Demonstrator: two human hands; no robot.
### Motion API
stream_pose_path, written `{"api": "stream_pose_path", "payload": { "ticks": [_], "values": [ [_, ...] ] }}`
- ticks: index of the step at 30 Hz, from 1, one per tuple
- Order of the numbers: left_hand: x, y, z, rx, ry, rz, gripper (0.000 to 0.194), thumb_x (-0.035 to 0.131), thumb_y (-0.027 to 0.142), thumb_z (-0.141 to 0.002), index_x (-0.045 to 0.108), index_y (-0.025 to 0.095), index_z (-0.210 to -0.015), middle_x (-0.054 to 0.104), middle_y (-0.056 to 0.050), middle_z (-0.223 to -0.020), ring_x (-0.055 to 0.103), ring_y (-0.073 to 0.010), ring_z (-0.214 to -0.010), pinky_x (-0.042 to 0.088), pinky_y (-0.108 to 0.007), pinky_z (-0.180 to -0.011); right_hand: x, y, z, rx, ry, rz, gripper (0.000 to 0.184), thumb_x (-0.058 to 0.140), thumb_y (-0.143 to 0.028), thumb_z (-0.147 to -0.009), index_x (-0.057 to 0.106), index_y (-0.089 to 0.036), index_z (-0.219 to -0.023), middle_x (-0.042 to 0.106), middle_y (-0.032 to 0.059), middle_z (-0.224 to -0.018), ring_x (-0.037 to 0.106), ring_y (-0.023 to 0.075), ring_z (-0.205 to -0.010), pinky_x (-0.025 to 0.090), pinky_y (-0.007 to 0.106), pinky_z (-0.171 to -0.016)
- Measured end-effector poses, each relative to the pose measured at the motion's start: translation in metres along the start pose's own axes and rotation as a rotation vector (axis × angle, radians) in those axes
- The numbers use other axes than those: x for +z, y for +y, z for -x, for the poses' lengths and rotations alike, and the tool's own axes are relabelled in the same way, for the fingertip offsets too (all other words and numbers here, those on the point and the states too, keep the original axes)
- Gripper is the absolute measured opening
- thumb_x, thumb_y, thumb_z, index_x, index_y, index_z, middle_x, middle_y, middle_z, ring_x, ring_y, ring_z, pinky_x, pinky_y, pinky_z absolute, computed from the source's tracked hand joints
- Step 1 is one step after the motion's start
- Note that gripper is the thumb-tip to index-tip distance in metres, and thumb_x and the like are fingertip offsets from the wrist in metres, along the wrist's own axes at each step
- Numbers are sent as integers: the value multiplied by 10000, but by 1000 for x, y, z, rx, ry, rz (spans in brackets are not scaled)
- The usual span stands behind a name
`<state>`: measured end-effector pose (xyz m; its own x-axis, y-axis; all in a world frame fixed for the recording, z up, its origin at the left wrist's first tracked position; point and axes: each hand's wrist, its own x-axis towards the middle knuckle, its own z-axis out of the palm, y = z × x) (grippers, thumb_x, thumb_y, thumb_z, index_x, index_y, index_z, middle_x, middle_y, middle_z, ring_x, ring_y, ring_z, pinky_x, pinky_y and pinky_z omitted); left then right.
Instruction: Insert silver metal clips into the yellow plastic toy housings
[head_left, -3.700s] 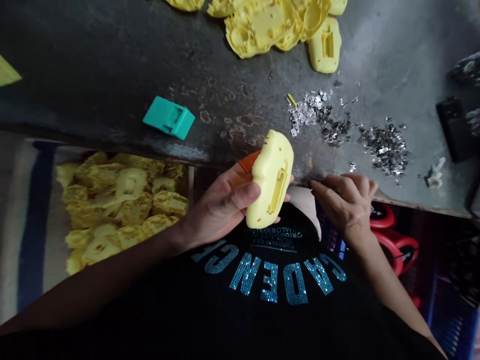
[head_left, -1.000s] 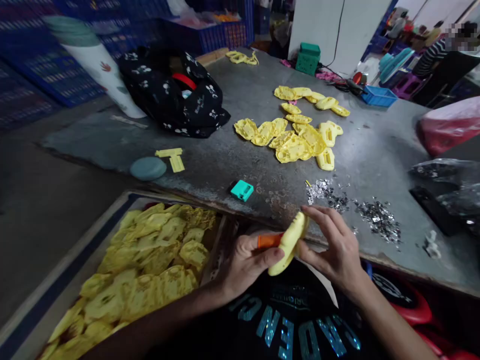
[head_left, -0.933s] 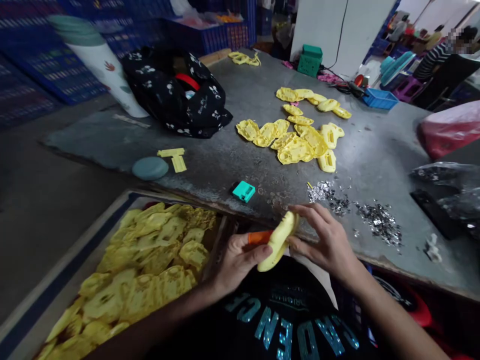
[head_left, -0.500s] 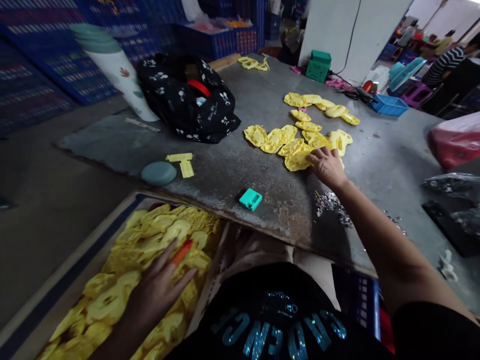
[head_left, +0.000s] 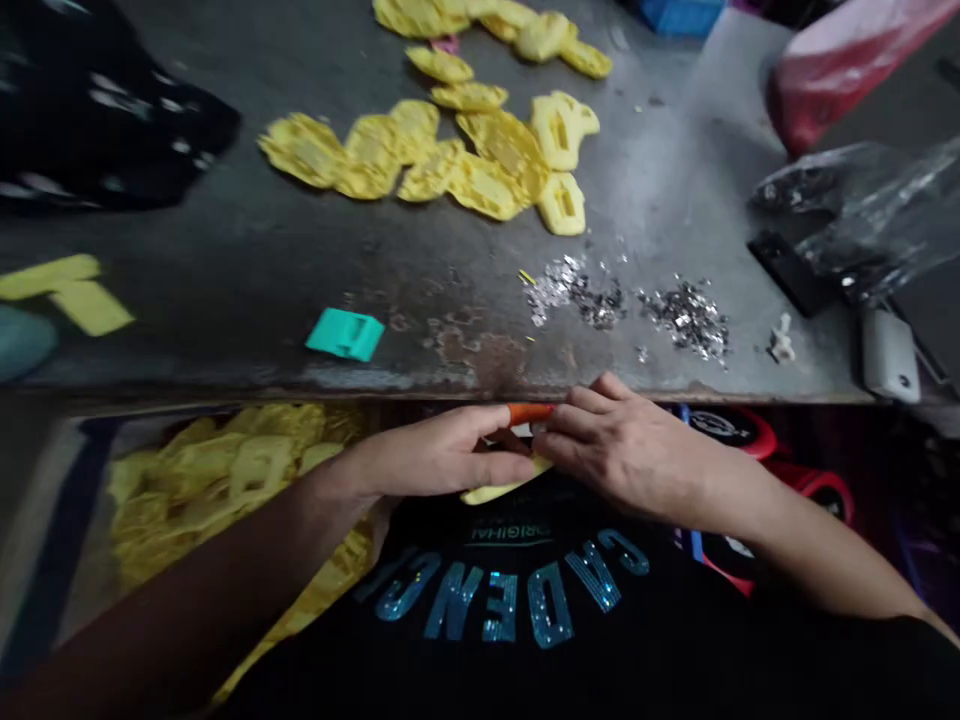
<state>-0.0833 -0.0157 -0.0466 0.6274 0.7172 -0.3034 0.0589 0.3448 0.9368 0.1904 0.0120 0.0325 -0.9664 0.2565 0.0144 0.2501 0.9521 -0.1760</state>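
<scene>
Close to my body, just in front of the table edge, my left hand and my right hand are closed together on a yellow plastic piece. Most of that piece is hidden by my fingers. An orange-red cover wraps a finger of my left hand and touches my right fingertips. Beyond the hands, several yellow plastic shells lie in a row on the table. Small shiny metal pieces are heaped nearer the edge.
A teal plastic block sits near the front edge. Flat yellow pieces and a black patterned bag are at the left. Under the edge stands a bin of yellow parts. Clear plastic bags lie at the right.
My left hand has left the bin and my right hand has left the shells on the table; both have come together at my body around a yellow piece. The view has tilted down.
</scene>
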Motion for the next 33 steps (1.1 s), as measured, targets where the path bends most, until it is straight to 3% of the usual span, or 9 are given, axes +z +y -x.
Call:
{"api": "stream_pose_path", "payload": {
  "ticks": [3, 6, 8, 11, 15, 20, 24, 27, 33],
  "values": [
    [10, -7, -28, -104, -284, 15, 641, 962, 591, -903, 855, 217, -1413, 869, -104, -1294, 800, -315, -1277, 637, -341, -1078, 18, -7, 30, 111, 116, -201, 270, 577, -238, -1202, 763, -150, -1377, 843, 120, -1248, 713, 267, -1075, 521, 438, -949],
    [21, -12, -34, -193, -272, 349, 794, 974, 536, -875, 741, 252, -1579, 848, -132, -1382, 844, -304, -1158, 685, -331, -923, 43, 21, 67, 378, 465, -408, 263, 683, -331, -1168, 749, -247, -1408, 829, 96, -1274, 754, 258, -1147, 573, 410, -960],
    [27, -12, -32, -171, -185, 585, 897, 912, 530, -924, 576, 318, -1728, 804, -157, -1514, 858, -345, -1193, 719, -355, -844, 61, 49, 86, 671, 718, -315, 100, 730, -298, -1124, 803, -277, -1189, 809, 47, -1064, 746, 247, -977, 555, 407, -897],
    [35, -9, -29, -61, -44, 744, 913, 795, 656, -1002, 509, 258, -1773, 736, -219, -1628, 820, -418, -1331, 753, -407, -859, 81, 89, 97, 849, 656, -110, 115, 734, -265, -1075, 844, -286, -1098, 788, 36, -972, 737, 270, -955, 495, 445, -930],
    [44, -9, -30, -11, 48, 811, 968, 712, 779, -1033, 558, 143, -1747, 756, -264, -1583, 818, -393, -1336, 753, -369, -850, 86, 111, 90, 756, 480, -61, 203, 677, -313, -1111, 873, -296, -1162, 823, 69, -1068, 744, 298, -1058, 451, 458, -955],
    [49, -12, -32, -76, 53, 885, 974, 692, 739, -1053, 517, 100, -1767, 789, -295, -1507, 864, -374, -1189, 702, -309, -685, 77, 108, 90, 732, 424, -73, 208, 674, -358, -1114, 852, -285, -1196, 811, 77, -1050, 743, 311, -1045, 457, 467, -955],
    [49, -14, -32, -90, 45, 929, 910, 727, 733, -1029, 613, 101, -1674, 801, -293, -1483, 880, -371, -1118, 687, -306, -654, 72, 108, 88, 707, 381, -120, 199, 674, -360, -1112, 843, -304, -1200, 804, 65, -1035, 745, 302, -1012, 472, 464, -945],
    [50, -17, -32, -88, 30, 927, 919, 728, 732, -1023, 592, 121, -1696, 823, -274, -1445, 884, -383, -1104, 687, -316, -621, 70, 107, 84, 702, 375, -109, 201, 666, -376, -1122, 847, -295, -1088, 808, 63, -1027, 743, 300, -1017, 464, 470, -962],
    [51, -20, -29, -56, 35, 950, 863, 735, 688, -1033, 604, 127, -1676, 851, -245, -1393, 886, -385, -1116, 698, -329, -644, 68, 97, 86, 769, 398, -50, 209, 679, -397, -1109, 846, -281, -1158, 813, 80, -1041, 731, 329, -1053, 458, 480, -955]
  ]
}}
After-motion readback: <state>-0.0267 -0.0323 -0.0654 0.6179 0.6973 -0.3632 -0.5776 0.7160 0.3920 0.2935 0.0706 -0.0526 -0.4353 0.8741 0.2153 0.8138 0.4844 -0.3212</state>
